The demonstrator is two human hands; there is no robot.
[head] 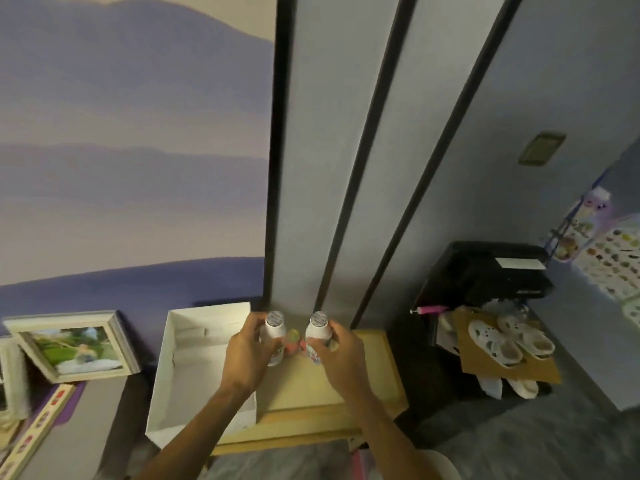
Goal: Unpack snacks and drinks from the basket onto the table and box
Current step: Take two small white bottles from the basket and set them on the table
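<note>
The left hand's fingers (255, 323) are curled round a small white plastic drink bottle with a silver foil cap (276, 328), gripping it by its side. The right hand's fingers (337, 333) are curled the same way round a second small white foil-capped bottle (318, 328). Both bottles stand upright, close together but apart, with colourful labels low on their bodies. Something small, pink and yellow-green shows between them, too blurred to tell.

The left hand (247, 355) and right hand (341, 356) reach forward on bare forearms over a pale wooden table (311, 389). Whether the bottles touch its top cannot be told.

Just left of the table sits an open white cardboard box (194, 362). Further left lies a white-framed photograph (74, 344). Well to the right, white perforated clogs (512, 341) rest on a brown cardboard sheet (485, 370).
</note>
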